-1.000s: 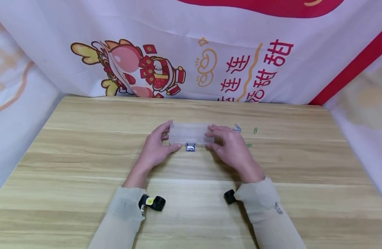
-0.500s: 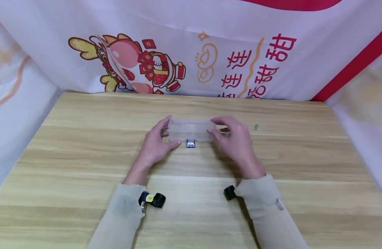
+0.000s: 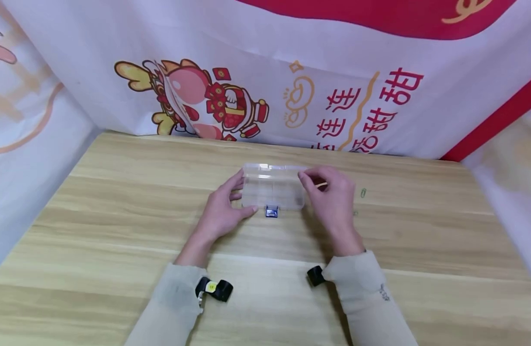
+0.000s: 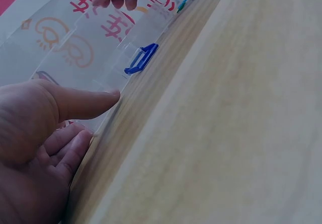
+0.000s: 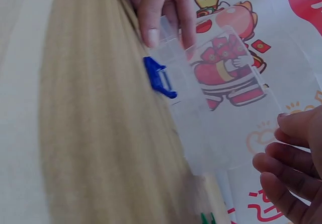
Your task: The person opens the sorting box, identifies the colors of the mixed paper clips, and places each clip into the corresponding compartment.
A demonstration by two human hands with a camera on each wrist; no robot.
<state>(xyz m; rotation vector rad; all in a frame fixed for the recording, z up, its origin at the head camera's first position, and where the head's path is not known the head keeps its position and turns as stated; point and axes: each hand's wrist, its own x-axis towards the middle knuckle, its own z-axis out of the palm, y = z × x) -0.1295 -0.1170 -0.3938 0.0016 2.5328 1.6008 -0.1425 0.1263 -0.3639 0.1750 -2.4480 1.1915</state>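
A clear plastic box [image 3: 274, 194] with a blue latch [image 3: 271, 212] on its front stands on the table in the head view. My left hand [image 3: 222, 211] grips the left end, thumb along the front edge and fingers round the side. The box's transparent lid [image 5: 236, 113] is tilted up in the right wrist view, the printed cloth showing through it. At the lid's upper right corner, my right hand [image 3: 333, 197] pinches the edge between thumb and forefinger. Its other fingers are curled loosely. Whether the box holds anything is hard to see through the plastic.
To the right of my right hand lie a green paper clip [image 3: 363, 193] and another green clip [image 3: 355, 213], partly hidden. Bare wood table [image 3: 265, 298] stretches in front of the box. A printed cloth [image 3: 265, 96] hangs behind the table's back edge.
My right hand has shifted from around the box's right end to the lid's corner, and the lid has swung up and back. The left hand keeps its grip. The head view has tilted slightly.
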